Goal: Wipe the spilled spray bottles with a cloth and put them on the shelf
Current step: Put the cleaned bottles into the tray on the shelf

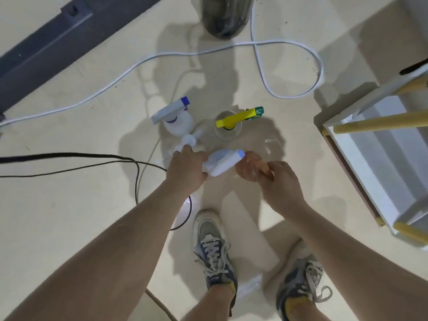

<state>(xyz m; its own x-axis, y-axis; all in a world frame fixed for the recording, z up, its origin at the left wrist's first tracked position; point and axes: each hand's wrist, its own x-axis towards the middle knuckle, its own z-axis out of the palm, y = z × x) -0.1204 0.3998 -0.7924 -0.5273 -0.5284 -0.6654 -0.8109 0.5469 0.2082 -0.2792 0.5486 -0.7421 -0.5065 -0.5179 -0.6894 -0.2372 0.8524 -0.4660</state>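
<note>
My left hand (186,169) grips a white spray bottle with a pale blue nozzle (223,162), held just above the floor. My right hand (281,179) holds a bunched orange cloth (251,166) against the bottle's nozzle end. Behind them stand two more bottles: a white bottle with a blue-tipped sprayer (172,114) and a clear bottle with a yellow and green sprayer (234,120). A small white pump bottle (190,140) stands just past my left fingers. The white shelf (370,172) with yellow posts is at the right.
A wet patch (269,144) glistens on the pale floor beyond the cloth. A white cable (139,63) loops across the floor, and black cables (92,156) run in from the left. My two shoes (214,249) are below. A dark bin (225,17) stands at the top.
</note>
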